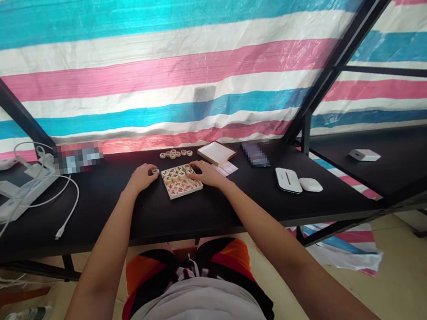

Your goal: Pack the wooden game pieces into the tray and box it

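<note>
A small wooden box point(183, 194) filled with round Chinese chess pieces sits on the black table point(146, 215) in front of me. My left hand point(142, 177) rests just left of the box, fingers curled on one round chess piece point(155, 172). My right hand point(205, 173) lies at the box's right edge, fingertips pressed on a piece at its top right corner. Several loose chess pieces point(176, 153) lie in a row behind the box. The wooden lid point(217, 153) lies flat to the right of them.
A white power strip point(23, 194) with plugs and cables sits at the left. Two white devices point(297, 181) lie at the right, a paper slip point(227, 168) beside the lid. Black frame poles point(341, 56) rise before a striped tarp. A water bottle point(24, 316) lies on the floor.
</note>
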A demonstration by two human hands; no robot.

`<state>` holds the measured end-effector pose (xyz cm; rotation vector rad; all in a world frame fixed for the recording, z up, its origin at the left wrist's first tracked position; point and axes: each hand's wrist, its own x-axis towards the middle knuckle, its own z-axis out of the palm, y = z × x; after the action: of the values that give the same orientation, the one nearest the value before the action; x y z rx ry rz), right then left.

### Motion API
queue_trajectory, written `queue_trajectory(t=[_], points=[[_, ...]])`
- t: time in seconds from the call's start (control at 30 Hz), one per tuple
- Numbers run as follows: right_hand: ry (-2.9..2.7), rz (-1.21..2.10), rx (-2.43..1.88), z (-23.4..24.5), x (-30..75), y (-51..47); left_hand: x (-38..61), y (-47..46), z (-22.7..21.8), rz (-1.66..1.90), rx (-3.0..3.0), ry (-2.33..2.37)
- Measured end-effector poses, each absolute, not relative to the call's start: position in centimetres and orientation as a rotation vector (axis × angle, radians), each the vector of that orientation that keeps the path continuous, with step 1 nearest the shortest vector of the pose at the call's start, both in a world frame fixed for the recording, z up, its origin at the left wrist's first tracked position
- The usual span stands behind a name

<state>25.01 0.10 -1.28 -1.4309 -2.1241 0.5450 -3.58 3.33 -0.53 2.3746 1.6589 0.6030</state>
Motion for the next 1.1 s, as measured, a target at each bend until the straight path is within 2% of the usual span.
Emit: queue_trajectory(t=[1.1], points=[[-2.136, 0.532, -1.431, -1.30, 25.04, 0.29, -3.53, 3.22, -0.29, 0.577, 2.385, 1.662]])
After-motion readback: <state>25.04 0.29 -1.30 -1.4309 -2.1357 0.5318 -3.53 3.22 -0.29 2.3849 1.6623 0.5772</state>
